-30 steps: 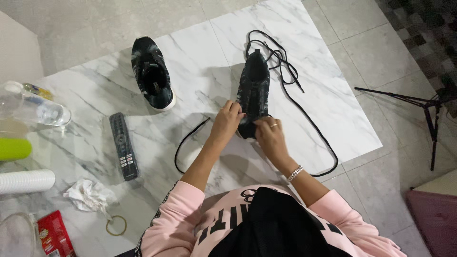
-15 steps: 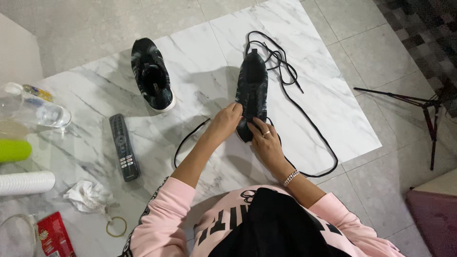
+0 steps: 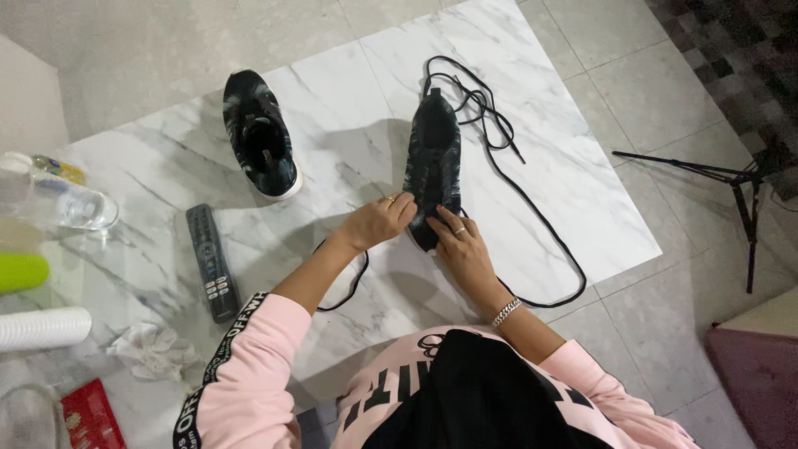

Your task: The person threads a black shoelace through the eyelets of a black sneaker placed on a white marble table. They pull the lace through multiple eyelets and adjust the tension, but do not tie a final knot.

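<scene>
A black sneaker [image 3: 434,154] lies on the white marble table [image 3: 573,208], toe towards me. My left hand [image 3: 378,219] pinches at the toe end of its lacing, fingers closed on the black shoelace [image 3: 532,224]. My right hand [image 3: 460,248] rests on the toe of the same sneaker, fingers pressed on it. The lace trails in a long loop to the right and coils behind the heel; another stretch of it shows under my left forearm. A second black sneaker [image 3: 259,143] with a white sole lies apart at the upper left.
A black remote control [image 3: 211,262] lies left of my arm. Further left are a clear bottle [image 3: 62,204], a green object [image 3: 23,272], a white roll [image 3: 43,328], crumpled tissue [image 3: 150,349] and a red packet [image 3: 87,414]. A black tripod [image 3: 731,187] stands on the tiled floor at right.
My left hand has slid lower and left along the sneaker's toe, and the lace end by my forearm has shifted under it. My right hand has settled flat on the toe.
</scene>
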